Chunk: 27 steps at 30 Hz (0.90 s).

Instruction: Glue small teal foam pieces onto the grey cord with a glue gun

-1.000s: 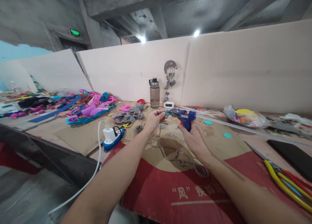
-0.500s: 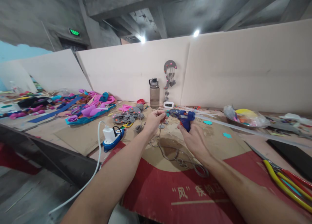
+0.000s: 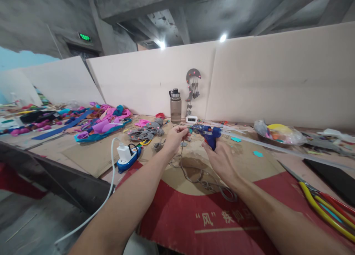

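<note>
My right hand [image 3: 220,157] is wrapped round the handle of a blue glue gun [image 3: 211,134], whose nozzle points left. My left hand [image 3: 176,139] pinches a small teal piece [image 3: 190,130] right at the nozzle; whether they touch cannot be made out. A grey cord [image 3: 198,179] hangs below my left fingers and lies in loose loops on the cardboard [image 3: 169,179]. Grey felt pieces [image 3: 146,132] are piled to the left of my left hand.
A bottle [image 3: 175,108] and a small white display [image 3: 191,119] stand at the back. Left are a blue power strip [image 3: 129,162] and coloured felt scraps [image 3: 104,124]. Right are teal pieces [image 3: 258,154], a filled bowl [image 3: 280,134], yellow-handled scissors [image 3: 318,207] and a black flat object [image 3: 331,177].
The glue gun and my right hand have shifted very slightly to the left. My left hand stays in nearly the same place, still pinching the teal piece.
</note>
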Tool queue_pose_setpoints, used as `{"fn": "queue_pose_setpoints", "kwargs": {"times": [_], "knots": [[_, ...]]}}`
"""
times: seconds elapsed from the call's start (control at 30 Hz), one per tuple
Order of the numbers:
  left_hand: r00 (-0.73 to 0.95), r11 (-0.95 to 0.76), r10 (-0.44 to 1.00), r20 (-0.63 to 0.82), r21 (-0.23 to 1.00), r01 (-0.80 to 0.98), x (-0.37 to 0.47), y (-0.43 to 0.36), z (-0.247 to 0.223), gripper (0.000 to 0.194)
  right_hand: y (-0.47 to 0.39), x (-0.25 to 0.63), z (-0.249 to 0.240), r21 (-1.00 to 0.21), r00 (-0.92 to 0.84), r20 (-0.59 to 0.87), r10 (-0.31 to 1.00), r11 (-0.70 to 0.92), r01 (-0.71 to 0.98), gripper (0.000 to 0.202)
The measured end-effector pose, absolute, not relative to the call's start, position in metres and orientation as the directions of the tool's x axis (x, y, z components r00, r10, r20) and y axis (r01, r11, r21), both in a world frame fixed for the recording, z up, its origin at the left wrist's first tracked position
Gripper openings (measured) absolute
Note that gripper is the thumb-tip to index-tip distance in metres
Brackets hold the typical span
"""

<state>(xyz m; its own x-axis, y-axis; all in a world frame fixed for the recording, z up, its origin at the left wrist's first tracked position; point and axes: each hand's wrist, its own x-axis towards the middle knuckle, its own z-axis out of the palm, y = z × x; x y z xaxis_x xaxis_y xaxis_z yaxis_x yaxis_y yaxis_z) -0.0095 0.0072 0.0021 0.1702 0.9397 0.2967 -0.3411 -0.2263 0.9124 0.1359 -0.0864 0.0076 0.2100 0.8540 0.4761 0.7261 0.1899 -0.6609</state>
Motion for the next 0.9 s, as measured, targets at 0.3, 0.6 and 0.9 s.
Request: {"fn": "queue_pose_setpoints", "kwargs": {"times": [0.3,0.6,0.9], "knots": [[0.166,-0.242,0.935,0.313,0.907,-0.345,-0.01,0.0067,0.0035,0.026,-0.0834,0.1371,0.0042,-0.663,0.2,0.505,0.84,0.228,0.713,0.036],[0.184,-0.215,0.939,0.291,0.912,-0.349,-0.0092,0.0065,0.0031,0.027,-0.0854,0.137,0.0054,-0.648,0.204,0.499,0.842,0.206,0.733,0.035],[0.169,-0.234,0.938,0.304,0.911,-0.34,-0.0096,0.008,0.0027,0.025,-0.0812,0.1386,0.0015,-0.641,0.187,0.529,0.828,0.246,0.727,0.034]]}}
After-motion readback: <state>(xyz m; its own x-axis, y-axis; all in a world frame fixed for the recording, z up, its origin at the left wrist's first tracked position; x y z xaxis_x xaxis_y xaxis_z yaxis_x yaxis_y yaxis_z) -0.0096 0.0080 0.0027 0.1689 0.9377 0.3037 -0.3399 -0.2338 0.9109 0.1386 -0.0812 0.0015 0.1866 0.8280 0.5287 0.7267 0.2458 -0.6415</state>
